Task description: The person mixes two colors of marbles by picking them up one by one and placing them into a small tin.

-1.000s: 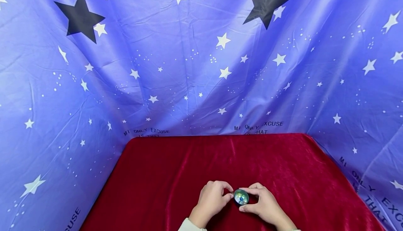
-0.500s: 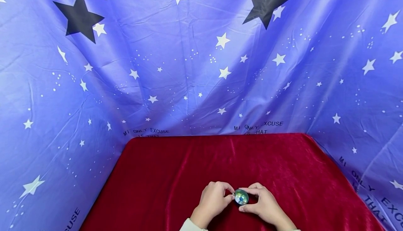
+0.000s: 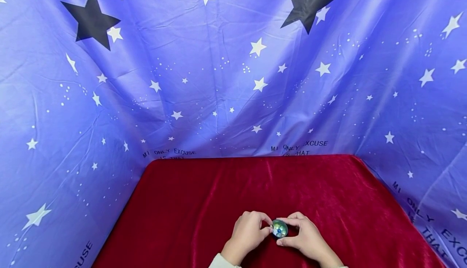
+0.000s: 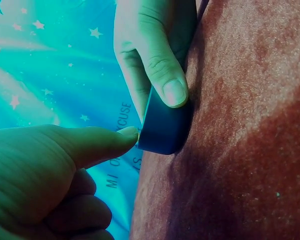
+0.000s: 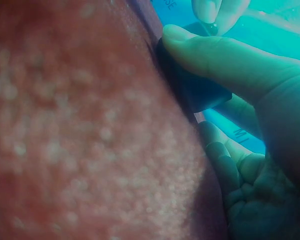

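**Q:** Two hands meet on one small object. What does each do?

**A:** My right hand [image 3: 308, 237] grips a small round dark-sided case [image 3: 279, 228], thumb on its near edge and forefinger curled over its far edge. Its face is shiny, with green and blue specks; I cannot tell what it is beyond that. My left hand [image 3: 247, 232] is curled, its thumb tip touching the case's left edge. The left wrist view shows this contact: left thumb [image 4: 97, 142] against the dark side wall [image 4: 162, 127], with a right fingertip [image 4: 172, 90] pressed on top.

**Q:** Where does the case sit?

**A:** It rests on the red velvet cloth [image 3: 226, 187], near the front edge and between my hands. The right wrist view shows its dark side [image 5: 197, 92] against the cloth's nap, under my right thumb [image 5: 215, 50].

**Q:** What has changed over the last second?

**A:** Very little. The case keeps its place and my right hand's grip is unaltered. My left thumb and forefinger have closed in slightly on the left edge. I judge this a fine adjustment at the rim, with the right hand steadying.

**Q:** And the surroundings?

**A:** Blue star-printed fabric [image 3: 219, 77] hangs behind and beside the table.
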Demonstrator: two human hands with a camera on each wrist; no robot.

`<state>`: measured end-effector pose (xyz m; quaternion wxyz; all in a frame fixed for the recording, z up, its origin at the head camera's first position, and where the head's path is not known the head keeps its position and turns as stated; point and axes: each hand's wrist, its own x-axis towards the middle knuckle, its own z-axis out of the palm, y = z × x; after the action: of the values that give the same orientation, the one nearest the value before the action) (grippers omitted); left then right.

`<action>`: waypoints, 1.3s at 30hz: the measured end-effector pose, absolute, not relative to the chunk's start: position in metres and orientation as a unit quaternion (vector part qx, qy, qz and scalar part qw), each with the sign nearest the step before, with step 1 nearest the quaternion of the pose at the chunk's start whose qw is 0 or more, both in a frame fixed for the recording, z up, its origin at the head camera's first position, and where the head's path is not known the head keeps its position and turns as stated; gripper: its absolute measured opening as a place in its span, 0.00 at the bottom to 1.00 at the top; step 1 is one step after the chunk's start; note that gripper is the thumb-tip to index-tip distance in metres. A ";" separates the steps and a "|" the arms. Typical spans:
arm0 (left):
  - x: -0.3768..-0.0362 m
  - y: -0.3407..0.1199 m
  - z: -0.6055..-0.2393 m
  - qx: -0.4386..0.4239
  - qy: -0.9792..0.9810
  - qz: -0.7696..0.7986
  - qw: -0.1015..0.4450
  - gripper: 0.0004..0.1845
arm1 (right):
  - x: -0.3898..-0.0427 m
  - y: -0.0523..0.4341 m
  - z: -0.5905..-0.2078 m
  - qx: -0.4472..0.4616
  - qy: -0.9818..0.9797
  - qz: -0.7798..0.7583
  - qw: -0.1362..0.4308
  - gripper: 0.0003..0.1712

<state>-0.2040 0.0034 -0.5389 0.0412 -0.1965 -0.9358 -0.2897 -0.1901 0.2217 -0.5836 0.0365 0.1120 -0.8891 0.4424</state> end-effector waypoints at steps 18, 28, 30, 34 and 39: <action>-0.204 0.005 -0.539 -0.204 -0.935 -0.287 0.040 0.06 | -0.191 0.221 -0.583 0.125 -0.891 0.433 0.054 0.34; -0.203 0.002 -0.538 -0.207 -0.934 -0.288 0.037 0.05 | -0.190 0.221 -0.580 0.119 -0.890 0.438 0.039 0.34; -0.203 0.002 -0.537 -0.206 -0.934 -0.289 0.037 0.05 | -0.190 0.221 -0.580 0.119 -0.889 0.440 0.039 0.34; -0.203 0.000 -0.536 -0.205 -0.934 -0.290 0.040 0.05 | -0.191 0.221 -0.582 0.119 -0.888 0.442 0.042 0.34; -0.202 -0.004 -0.536 -0.202 -0.936 -0.287 0.038 0.06 | -0.191 0.221 -0.583 0.119 -0.889 0.440 0.047 0.34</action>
<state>-0.2022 -0.0035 -0.5360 0.0380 -0.2022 -0.9356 -0.2868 -0.1905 0.2205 -0.5825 0.0470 0.1187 -0.8889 0.4399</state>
